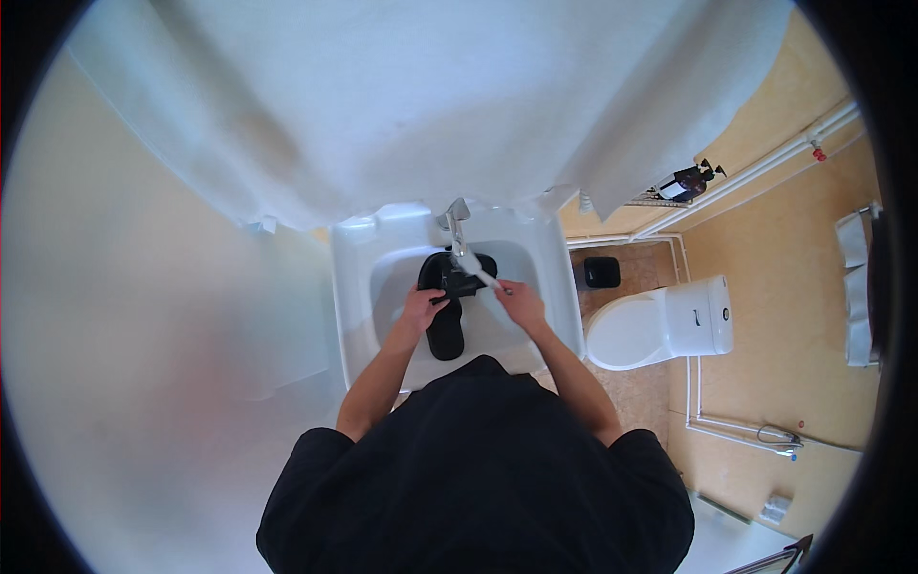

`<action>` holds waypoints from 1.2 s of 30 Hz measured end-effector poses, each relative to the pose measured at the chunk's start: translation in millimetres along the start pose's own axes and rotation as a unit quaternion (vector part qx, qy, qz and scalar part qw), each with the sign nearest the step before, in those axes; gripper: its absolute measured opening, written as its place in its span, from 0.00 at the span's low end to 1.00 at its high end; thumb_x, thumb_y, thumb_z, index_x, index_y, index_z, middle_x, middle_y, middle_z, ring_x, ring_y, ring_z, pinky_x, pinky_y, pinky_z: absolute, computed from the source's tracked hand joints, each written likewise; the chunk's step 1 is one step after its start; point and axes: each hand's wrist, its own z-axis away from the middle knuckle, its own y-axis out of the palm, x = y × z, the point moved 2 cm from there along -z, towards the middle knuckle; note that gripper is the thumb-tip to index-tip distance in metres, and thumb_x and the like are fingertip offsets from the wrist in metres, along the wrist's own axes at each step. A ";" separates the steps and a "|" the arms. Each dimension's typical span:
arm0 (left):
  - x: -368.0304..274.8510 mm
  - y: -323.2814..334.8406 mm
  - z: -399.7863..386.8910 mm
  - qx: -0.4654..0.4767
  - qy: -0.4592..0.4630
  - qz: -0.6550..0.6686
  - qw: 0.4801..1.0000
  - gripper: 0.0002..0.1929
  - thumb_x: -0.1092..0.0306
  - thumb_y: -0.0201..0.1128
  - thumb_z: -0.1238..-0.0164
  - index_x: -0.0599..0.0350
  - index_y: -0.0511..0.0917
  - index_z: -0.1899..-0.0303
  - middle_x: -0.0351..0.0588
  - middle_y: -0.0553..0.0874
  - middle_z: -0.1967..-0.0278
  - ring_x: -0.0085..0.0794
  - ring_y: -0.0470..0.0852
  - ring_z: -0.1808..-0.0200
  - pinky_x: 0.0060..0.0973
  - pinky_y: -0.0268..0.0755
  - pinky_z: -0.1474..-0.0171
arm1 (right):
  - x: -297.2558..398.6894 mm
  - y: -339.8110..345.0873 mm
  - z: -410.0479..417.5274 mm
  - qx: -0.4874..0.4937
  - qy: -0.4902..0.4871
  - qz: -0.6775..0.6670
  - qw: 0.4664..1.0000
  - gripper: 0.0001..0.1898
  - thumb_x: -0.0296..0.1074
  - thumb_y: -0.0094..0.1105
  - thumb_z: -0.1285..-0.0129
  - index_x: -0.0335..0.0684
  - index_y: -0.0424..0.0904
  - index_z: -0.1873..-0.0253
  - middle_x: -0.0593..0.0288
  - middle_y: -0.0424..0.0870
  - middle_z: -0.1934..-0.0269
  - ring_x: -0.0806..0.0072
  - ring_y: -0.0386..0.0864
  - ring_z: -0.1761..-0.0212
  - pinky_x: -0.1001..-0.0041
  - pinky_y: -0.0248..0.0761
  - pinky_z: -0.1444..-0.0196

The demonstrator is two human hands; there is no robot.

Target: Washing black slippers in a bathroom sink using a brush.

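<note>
Inside the white washbasin (559,308) are black slippers, seemingly two. My left hand (423,308) grips the edge of a black slipper (459,283) under the chrome tap (457,228). A second black piece, apparently the other slipper (446,337), lies lengthwise below it, towards my body; part of it is hidden by my left hand and the upper slipper. In my right hand (521,305) is the handle of a white brush (482,273). Its head end reaches over the upper slipper, just below the spout. Bristles cannot be made out.
Right of the basin stand a black waste bin (601,273) and a white toilet (627,330) with its lid down. Dark pump bottles (685,184) sit on a wall rack above white pipes (753,165). A whitish sheet (430,107) spans the area beyond the tap.
</note>
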 end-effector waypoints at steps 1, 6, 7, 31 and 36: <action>1.3 0.5 -0.8 0.009 0.006 -0.011 1.000 0.24 0.88 0.60 0.43 0.58 0.75 0.44 0.51 0.82 0.49 0.44 0.81 0.47 0.53 0.76 0.41 | -10.0 -5.8 -6.1 -0.001 -0.001 0.000 1.000 0.19 0.51 0.59 0.33 0.52 0.85 0.43 0.50 0.88 0.62 0.51 0.86 0.59 0.58 0.78 0.57; 3.3 2.9 -6.1 0.026 0.032 -0.088 0.995 0.26 0.88 0.60 0.43 0.58 0.74 0.42 0.50 0.82 0.49 0.41 0.82 0.48 0.43 0.78 0.43 | -36.6 6.3 -20.0 0.000 -0.025 -0.059 0.998 0.18 0.48 0.59 0.32 0.45 0.87 0.46 0.57 0.85 0.73 0.67 0.83 0.70 0.66 0.74 0.66; 3.3 2.6 -6.4 0.033 0.039 -0.115 0.992 0.27 0.88 0.61 0.44 0.58 0.74 0.41 0.49 0.82 0.49 0.39 0.82 0.49 0.39 0.79 0.45 | -33.2 13.3 -17.4 0.031 -0.043 -0.110 0.993 0.17 0.46 0.59 0.32 0.43 0.87 0.46 0.60 0.83 0.76 0.74 0.80 0.73 0.69 0.72 0.68; 0.0 -7.6 -2.7 0.033 0.041 -0.103 0.993 0.30 0.92 0.57 0.46 0.59 0.74 0.39 0.48 0.82 0.48 0.37 0.83 0.48 0.32 0.79 0.44 | -52.7 -8.0 -44.4 0.073 0.083 -0.063 0.992 0.19 0.53 0.61 0.35 0.47 0.88 0.48 0.51 0.87 0.69 0.59 0.86 0.65 0.62 0.77 0.60; 0.5 -9.7 -0.7 0.032 0.036 -0.109 0.993 0.30 0.92 0.57 0.46 0.58 0.75 0.39 0.47 0.83 0.48 0.36 0.83 0.48 0.31 0.79 0.45 | -27.0 2.5 -18.9 0.087 -0.004 -0.075 0.993 0.19 0.53 0.59 0.34 0.48 0.87 0.48 0.47 0.88 0.67 0.52 0.87 0.61 0.59 0.77 0.60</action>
